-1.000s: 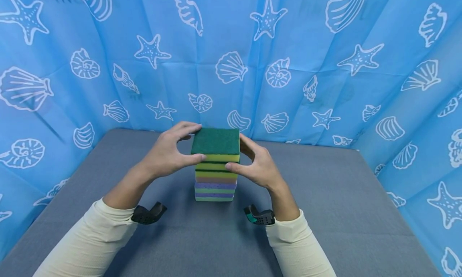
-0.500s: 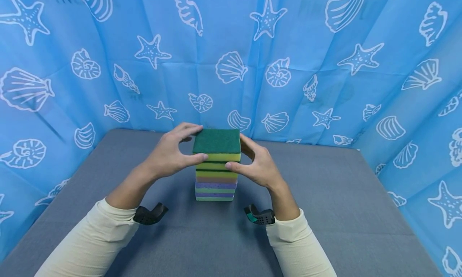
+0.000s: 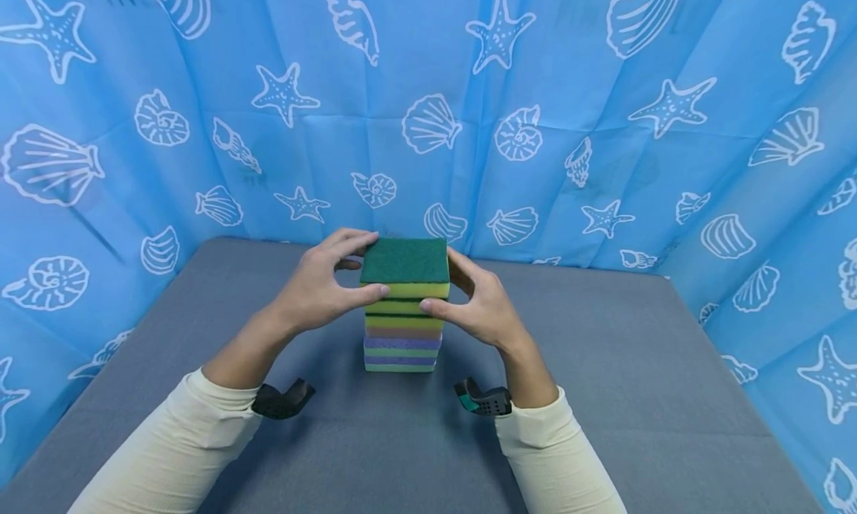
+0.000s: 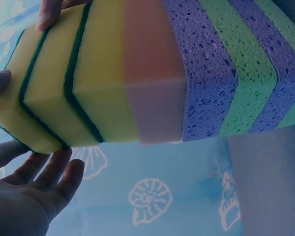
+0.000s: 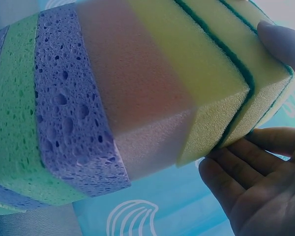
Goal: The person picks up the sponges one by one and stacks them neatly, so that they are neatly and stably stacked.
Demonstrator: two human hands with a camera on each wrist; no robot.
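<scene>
Gripping the top green-faced scouring sponge [image 3: 405, 268] between my left hand [image 3: 315, 287] and right hand [image 3: 478, 309], seated on the sponge stack [image 3: 402, 334] on the bench [image 3: 602, 395], release outstanding.

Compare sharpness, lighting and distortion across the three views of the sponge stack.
Head view: even, soft light, sharp throughout, faint shadows under the forearms on the table, backdrop edges bowed by the wide lens. Left wrist view: sponge stack fills the frame, pores crisp, left hand dim and bluish. Right wrist view: purple pores sharp, pink layer soft, right hand shaded.
</scene>
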